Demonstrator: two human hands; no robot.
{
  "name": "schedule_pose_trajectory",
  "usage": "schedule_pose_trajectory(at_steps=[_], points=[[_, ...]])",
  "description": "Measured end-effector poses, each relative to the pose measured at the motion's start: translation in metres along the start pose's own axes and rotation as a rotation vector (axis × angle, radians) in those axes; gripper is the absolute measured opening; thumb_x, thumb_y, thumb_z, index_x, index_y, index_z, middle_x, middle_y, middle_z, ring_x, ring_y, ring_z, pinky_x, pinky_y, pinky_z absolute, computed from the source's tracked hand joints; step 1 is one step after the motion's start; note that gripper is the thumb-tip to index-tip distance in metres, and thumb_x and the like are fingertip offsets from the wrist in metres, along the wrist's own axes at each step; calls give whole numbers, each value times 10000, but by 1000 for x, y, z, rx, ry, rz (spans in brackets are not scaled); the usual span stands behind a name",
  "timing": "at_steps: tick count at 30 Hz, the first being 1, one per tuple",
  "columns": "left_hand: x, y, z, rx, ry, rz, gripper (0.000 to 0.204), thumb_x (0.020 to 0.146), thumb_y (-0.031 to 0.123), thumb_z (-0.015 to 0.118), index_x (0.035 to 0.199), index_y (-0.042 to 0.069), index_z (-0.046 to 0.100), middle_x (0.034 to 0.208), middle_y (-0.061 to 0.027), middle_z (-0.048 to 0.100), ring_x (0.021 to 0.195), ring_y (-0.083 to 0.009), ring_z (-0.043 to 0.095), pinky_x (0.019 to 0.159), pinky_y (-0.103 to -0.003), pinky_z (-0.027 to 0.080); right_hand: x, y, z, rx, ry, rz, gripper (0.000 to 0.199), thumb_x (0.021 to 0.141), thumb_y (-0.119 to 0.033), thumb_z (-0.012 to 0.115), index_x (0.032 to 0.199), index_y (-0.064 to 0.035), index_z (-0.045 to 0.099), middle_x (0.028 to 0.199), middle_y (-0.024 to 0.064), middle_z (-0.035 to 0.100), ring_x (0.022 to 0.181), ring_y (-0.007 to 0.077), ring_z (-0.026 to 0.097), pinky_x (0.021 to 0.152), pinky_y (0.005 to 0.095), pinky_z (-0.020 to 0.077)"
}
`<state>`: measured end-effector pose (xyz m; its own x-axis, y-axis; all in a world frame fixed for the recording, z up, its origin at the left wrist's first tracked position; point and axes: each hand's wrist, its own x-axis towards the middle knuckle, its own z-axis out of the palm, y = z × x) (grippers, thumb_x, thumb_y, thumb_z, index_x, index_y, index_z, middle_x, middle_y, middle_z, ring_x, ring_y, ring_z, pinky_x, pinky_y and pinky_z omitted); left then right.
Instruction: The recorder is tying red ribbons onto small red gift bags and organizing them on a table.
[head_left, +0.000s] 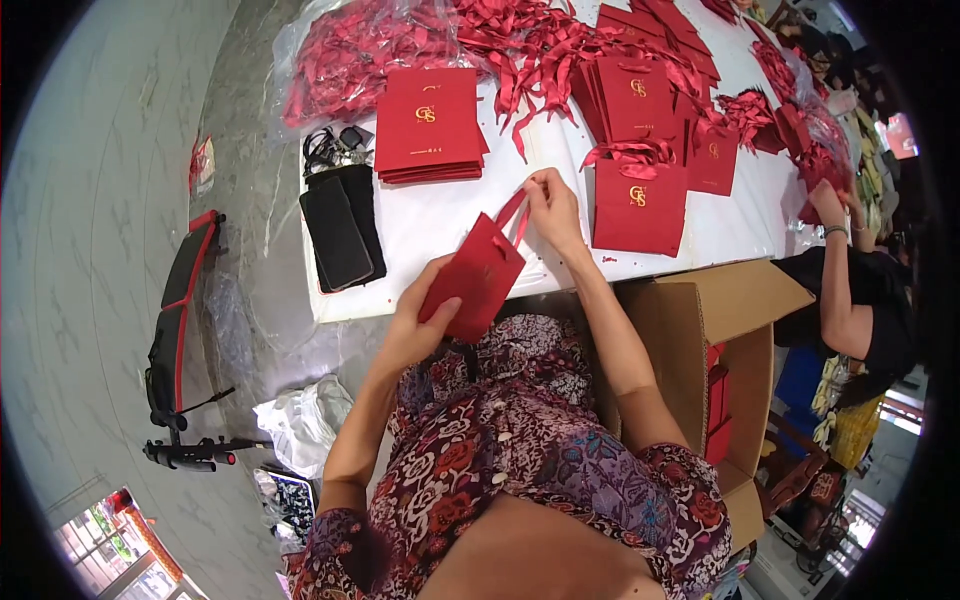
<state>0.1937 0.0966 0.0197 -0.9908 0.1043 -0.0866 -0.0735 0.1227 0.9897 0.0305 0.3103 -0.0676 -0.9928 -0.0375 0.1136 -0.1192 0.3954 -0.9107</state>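
My left hand (420,318) grips a small red paper gift bag (474,282) by its lower side, thumb across the front, at the table's near edge. From the bag's top a red ribbon (513,218) runs up to my right hand (552,208), whose fingers are pinched on it. Just beyond lies a neat stack of flat red bags (428,125). To the right of my right hand are a red bag with ribbon across its top (640,215) and more upright red bags (628,100).
A heap of red ribbons in clear plastic (365,65) covers the far left of the white table (540,150). A black phone (337,232) and keys (350,140) lie at left. An open cardboard box (680,350) holding red bags stands at right, near another person (850,290).
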Motion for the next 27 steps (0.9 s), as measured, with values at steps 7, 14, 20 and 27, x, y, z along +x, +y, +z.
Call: schedule_pose_trajectory(at_steps=[7,14,20,27], points=[[6,33,-32,440,117,177,517,822,-118,542,1314,39,563,1143,-110,635,1080,-226,612,962,-307,457,27,-11,-13,-12,32,79,234,900,-214,690,985,-3,634,796,104,671,715,185,640,676,317,503],[21,-8,51,838,65,350,697,616,-27,693,1288,96,558,1185,-135,514,1115,-351,490,951,-464,390,52,8,5,-520,43,-135,191,857,-183,651,919,-5,628,946,186,667,811,376,660,718,456,515],[37,-34,67,720,5,395,609,796,181,742,1359,84,528,1202,-145,520,1114,-354,491,944,-473,385,21,-19,-23,-404,-106,-36,148,879,-142,613,911,3,603,845,205,663,766,366,664,696,447,509],[108,-28,50,669,83,439,322,930,116,574,1246,56,601,1053,-148,607,982,-331,573,833,-422,439,-33,-50,-38,32,-327,-94,128,936,-110,611,969,12,594,828,137,668,747,188,658,668,320,503]])
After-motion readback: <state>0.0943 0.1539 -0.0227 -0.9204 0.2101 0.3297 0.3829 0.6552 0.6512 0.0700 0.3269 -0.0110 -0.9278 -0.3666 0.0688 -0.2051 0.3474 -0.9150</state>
